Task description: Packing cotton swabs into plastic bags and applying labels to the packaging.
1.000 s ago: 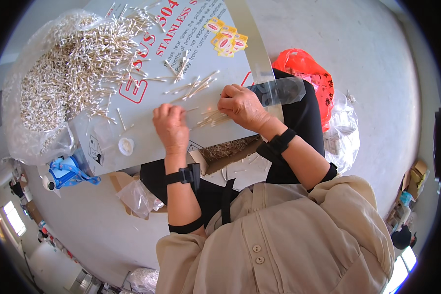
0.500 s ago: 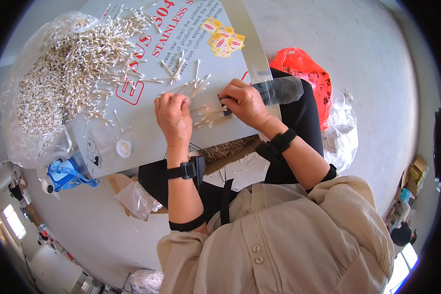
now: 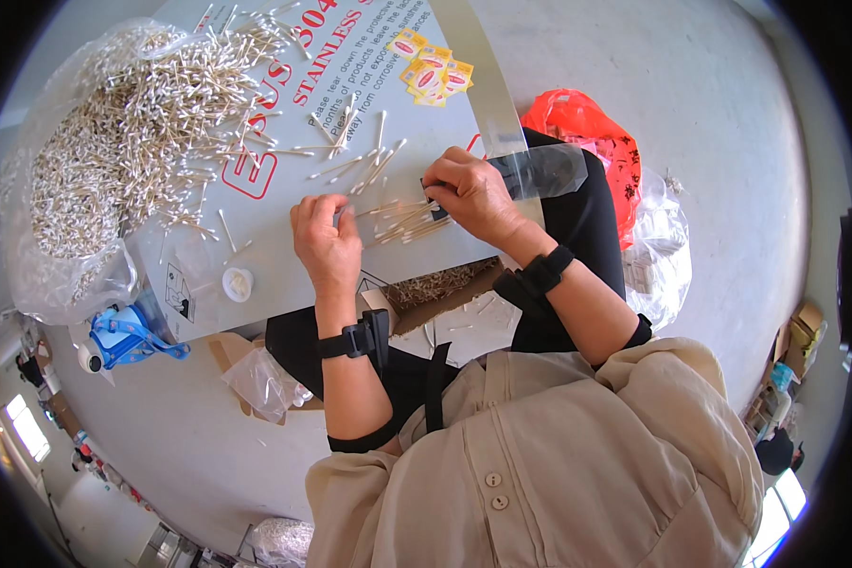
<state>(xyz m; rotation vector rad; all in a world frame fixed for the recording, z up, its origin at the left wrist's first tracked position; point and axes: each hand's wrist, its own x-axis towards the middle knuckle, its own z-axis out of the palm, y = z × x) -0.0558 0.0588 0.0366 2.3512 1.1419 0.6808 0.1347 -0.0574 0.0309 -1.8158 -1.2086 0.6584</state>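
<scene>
My left hand (image 3: 326,246) is above the table with thumb and index finger apart and nothing visible between them. Just beyond its fingertips lies a loose bundle of cotton swabs (image 3: 409,227), pointing toward my right hand. My right hand (image 3: 480,196) is closed, fingertips pinched at the left end of a clear plastic bag (image 3: 560,174) that sticks out past the table edge. A dark flat piece (image 3: 506,174) shows at the bag. What lies under my right fingers is hidden. A few more swabs (image 3: 381,168) lie above the bundle.
At the left, a large clear bag spills a heap of cotton swabs (image 3: 151,123). Yellow-and-white labels (image 3: 433,76) lie on the far part of the grey table (image 3: 256,246). A small white tub (image 3: 238,284) stands near its front edge. On the floor sits a red plastic bag (image 3: 587,128).
My left hand has drawn slightly left and down, and its fingers have spread away from the swabs. My right hand has stayed nearly in place at the plastic bag.
</scene>
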